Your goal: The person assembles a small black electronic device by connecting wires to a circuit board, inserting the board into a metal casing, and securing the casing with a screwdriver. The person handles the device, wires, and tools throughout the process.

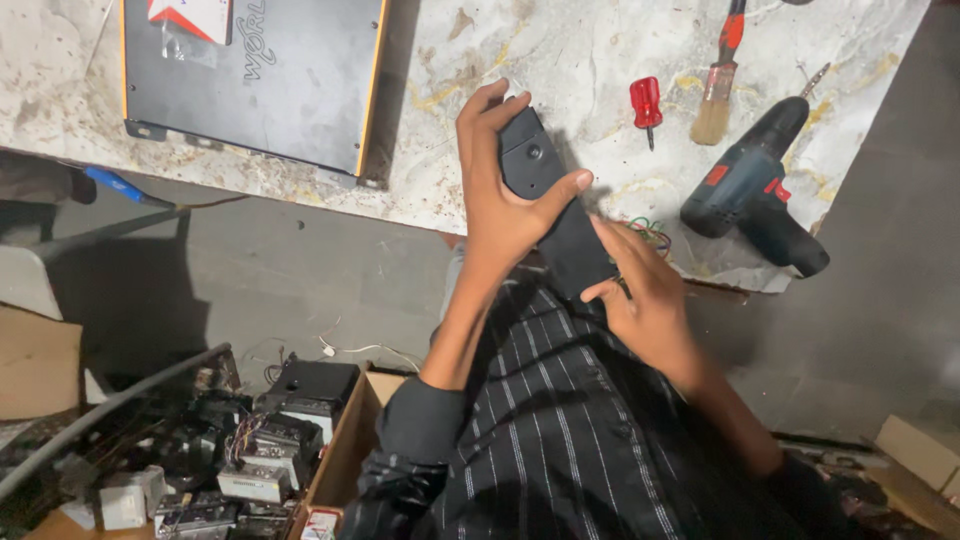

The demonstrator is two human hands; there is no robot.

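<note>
My left hand (505,195) grips the upper end of a long black device (548,200), thumb across its face just under a small round button. My right hand (645,295) touches the device's lower end, fingers curled against it and pinching something small that I cannot make out. The device is held tilted over the front edge of a worn marble worktop (560,60). A few coloured wires (652,235) show just behind my right hand. My striped dark shirt fills the lower middle of the view.
On the worktop lie a black flat case with orange edges (260,80), a red stubby screwdriver (646,105), a paintbrush (718,85) and a dark cordless drill (755,190). A cardboard box (345,455) and several electronic parts (240,450) sit on the floor at lower left.
</note>
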